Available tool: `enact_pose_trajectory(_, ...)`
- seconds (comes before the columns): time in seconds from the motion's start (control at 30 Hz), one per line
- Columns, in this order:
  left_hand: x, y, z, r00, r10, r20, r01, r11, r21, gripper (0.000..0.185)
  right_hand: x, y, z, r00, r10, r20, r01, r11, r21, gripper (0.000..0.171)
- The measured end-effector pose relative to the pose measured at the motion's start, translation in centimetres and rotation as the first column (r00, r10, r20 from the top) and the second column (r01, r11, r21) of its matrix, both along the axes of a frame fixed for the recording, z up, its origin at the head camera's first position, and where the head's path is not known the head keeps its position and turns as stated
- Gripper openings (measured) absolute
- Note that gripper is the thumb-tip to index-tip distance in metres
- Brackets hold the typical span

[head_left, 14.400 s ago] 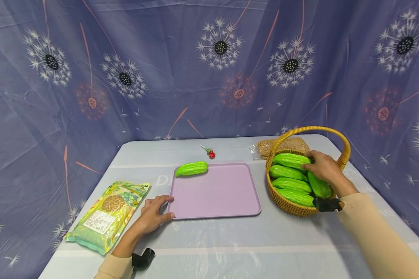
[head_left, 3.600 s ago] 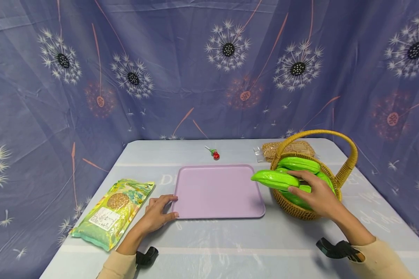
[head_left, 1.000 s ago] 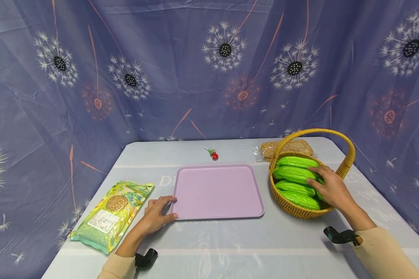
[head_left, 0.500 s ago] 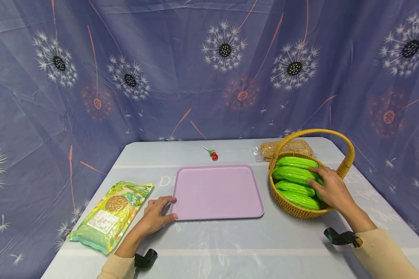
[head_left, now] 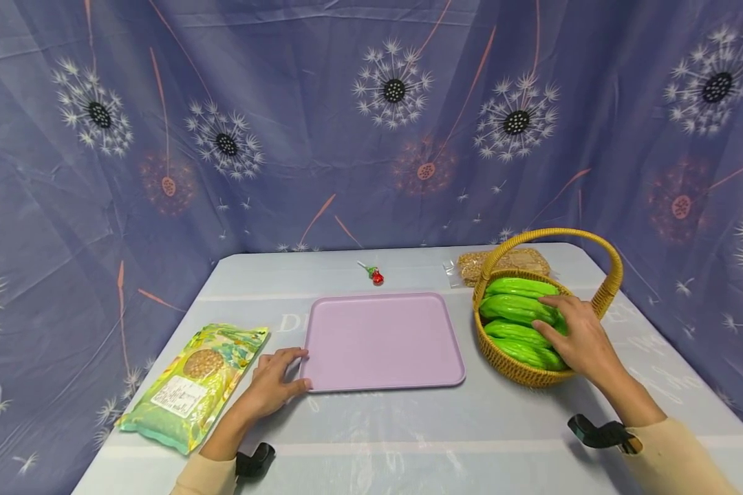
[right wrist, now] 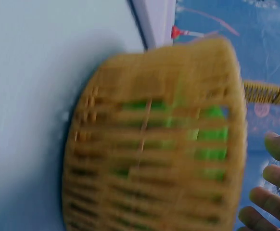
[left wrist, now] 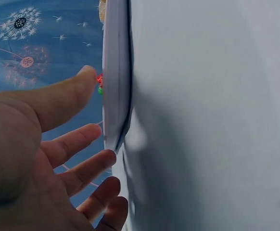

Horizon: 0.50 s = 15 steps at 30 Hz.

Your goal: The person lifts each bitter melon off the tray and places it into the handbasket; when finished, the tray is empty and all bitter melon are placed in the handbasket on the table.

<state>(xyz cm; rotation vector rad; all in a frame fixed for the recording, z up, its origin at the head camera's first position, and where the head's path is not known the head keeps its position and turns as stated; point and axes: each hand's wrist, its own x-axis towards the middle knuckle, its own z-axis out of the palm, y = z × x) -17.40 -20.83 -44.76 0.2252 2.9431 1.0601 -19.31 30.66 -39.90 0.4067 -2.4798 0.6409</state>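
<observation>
Several bright green bitter gourds point(head_left: 514, 309) lie side by side in a yellow woven basket point(head_left: 514, 371) with a tall arched handle, at the right of the table. My right hand point(head_left: 582, 342) is over the basket's right side, thumb and fingers spread beside the gourds. In the right wrist view its fingertips point(right wrist: 270, 199) show beyond the basket rim, with nothing between them. My left hand point(head_left: 272, 386) rests at the near left corner of a lilac tray point(head_left: 384, 344), thumb and fingertips at its rim. The left wrist view shows loosely spread fingers point(left wrist: 84, 173) along the tray's edge.
Left of the tray lies a green and yellow printed bag point(head_left: 192, 385). A small red and green wrapped lollipop point(head_left: 374, 275) is behind the tray. A clear bag of tan grains point(head_left: 526, 260) lies behind the basket. A patterned purple curtain point(head_left: 322, 137) hangs behind the table.
One gourd lay on the tray earlier. My right hand later carried a gourd over the basket's left rim, set it among the others and has now let go, fingers spreading. My left hand stays put.
</observation>
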Motion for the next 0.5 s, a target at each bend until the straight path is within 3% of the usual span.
enact_pose_trajectory(0.2, 0.1, 0.0, 0.7, 0.996, 0.003, -0.084, -0.004, 1.000, -0.018, 0.050, 0.6, -2.2, 0.1, 0.995, 0.053, -0.088, -0.055, 0.998, -0.021, 0.040)
enact_pose_trajectory(0.37, 0.4, 0.2, 1.3, 0.980, -0.008, -0.198, -0.001, 0.999, -0.045, 0.048, 1.0, -4.1, -0.2, 0.984, 0.098, -0.146, -0.102, 0.995, -0.019, 0.041)
enact_pose_trajectory(0.5, 0.5, 0.6, 1.7, 0.972, -0.010, -0.234, -0.004, 0.998, -0.060, 0.050, 1.2, -5.5, -0.5, 0.975, 0.133, -0.177, -0.138, 0.990, -0.012, 0.041)
